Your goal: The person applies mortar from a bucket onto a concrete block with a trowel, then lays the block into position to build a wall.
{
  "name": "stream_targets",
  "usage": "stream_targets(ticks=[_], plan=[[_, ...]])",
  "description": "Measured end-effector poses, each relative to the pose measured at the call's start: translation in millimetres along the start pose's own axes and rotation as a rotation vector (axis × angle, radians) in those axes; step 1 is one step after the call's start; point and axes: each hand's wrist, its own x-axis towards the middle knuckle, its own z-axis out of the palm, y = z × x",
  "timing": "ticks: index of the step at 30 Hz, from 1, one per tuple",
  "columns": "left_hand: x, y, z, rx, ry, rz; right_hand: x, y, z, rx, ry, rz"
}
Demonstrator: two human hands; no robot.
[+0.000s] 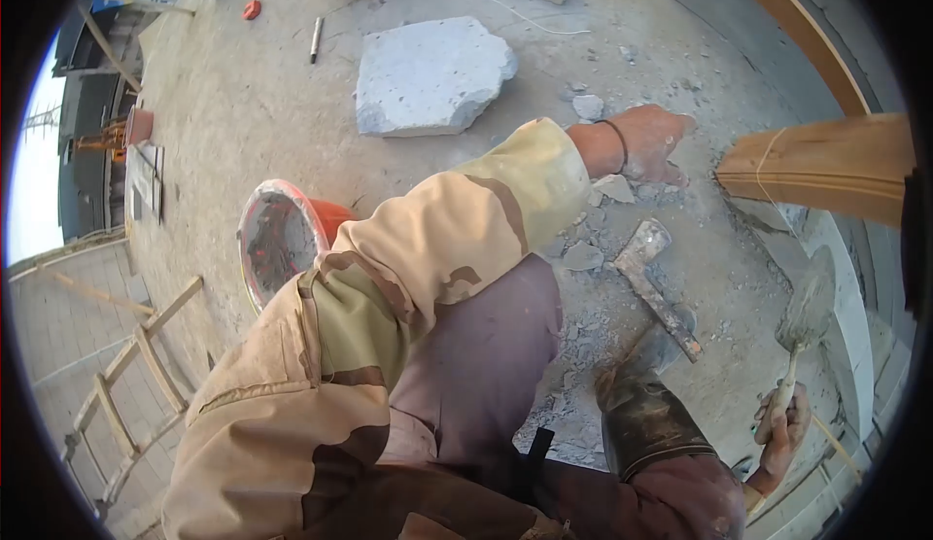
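My left hand (653,143), with a dark band at the wrist, reaches over the rubble on the floor. Its fingers are bent and pressed together, and what they hold, if anything, is hidden. Small grey stone chips (612,187) lie beside it. At the lower right, my right hand (785,428) is wrapped round the handle of a trowel (809,312), whose blade is coated with grey mortar. A worn hammer (646,282) rests on the debris between my two hands.
A large pale broken slab (428,78) lies at the top centre. An orange bucket (326,214) holding grey mortar stands left of my sleeve. A wooden post (816,166) juts in from the right. A wooden ladder (121,360) is at the lower left, and a marker (316,40) lies near the slab.
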Motion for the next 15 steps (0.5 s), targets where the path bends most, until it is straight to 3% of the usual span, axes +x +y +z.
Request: stream_targets(ticks=[2, 4, 5, 7, 8, 9, 11, 12, 13, 15], plan=[[-96.4, -42.2, -29.4, -0.07, 0.243, 0.137, 35.5, -15.8, 34.4, -0.097, -0.238, -0.035], [-207.6, -83.6, -55.7, -0.133, 0.456, 0.075, 60.1, -30.0, 89.9, -0.211, -0.117, -0.106], [-263.4, -103.0, -64.0, -0.212, 0.561, -0.001, 89.0, -25.7, 95.3, -0.443, -0.188, -0.358], [-376.8, -135.3, -73.2, -0.086, 0.77, -0.214, 134.4, -112.6, 164.9, -0.967, -0.297, -0.812], [-429.3, -143.7, -69.7, -0.039, 0.902, -0.378, 147.6, -162.3, 205.8, -0.97, -0.394, -0.78], [-478.4, -150.6, -61.3, 0.02, 1.018, -0.482, 155.1, -207.0, 247.6, -0.976, -0.49, -0.747], [-562.4, -160.2, -30.4, 0.071, 1.174, -0.614, 163.4, -267.3, 321.1, -1.15, -0.495, -1.046], [-596.6, -166.3, -3.8, 0.042, 1.276, -0.784, 163.5, -296.8, 361.5, -1.165, -0.482, -1.272], [-620.4, -171.5, 26.2, 0.001, 1.368, -0.957, 161.9, -323.4, 403.4, -1.171, -0.471, -1.496], [-643.3, -183.0, 93.9, -0.048, 1.416, -1.093, 152.2, -361.8, 483.0, -1.218, -0.505, -1.725]])
